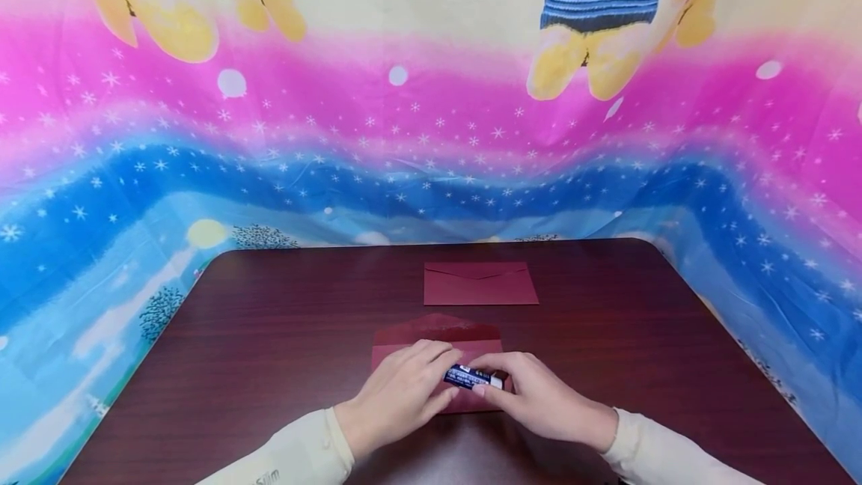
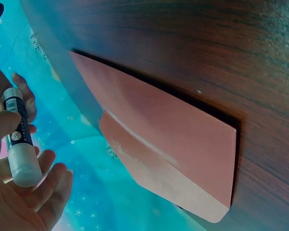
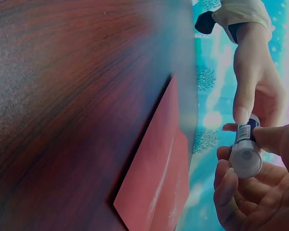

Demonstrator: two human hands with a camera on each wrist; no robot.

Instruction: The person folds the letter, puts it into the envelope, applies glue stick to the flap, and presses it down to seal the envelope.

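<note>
Both hands hold a dark blue glue stick with white ends (image 1: 465, 376) over an open red envelope (image 1: 404, 354). My left hand (image 1: 407, 388) grips the stick's left part. On its right end, the fingers and thumb of my right hand (image 1: 539, 399) pinch the white part. In the left wrist view the glue stick (image 2: 20, 130) shows its label and a white end. The envelope (image 2: 178, 125) lies with its flap (image 2: 159, 178) unfolded away from me, whitish streaks along fold and flap. From the right wrist, the stick's round white end (image 3: 245, 161) faces the camera.
A second red envelope (image 1: 481, 287), its flap folded down, lies farther back on the dark wooden table (image 1: 283, 320). Behind the table's far edge hangs a colourful printed cloth (image 1: 431, 126), which also runs along both sides.
</note>
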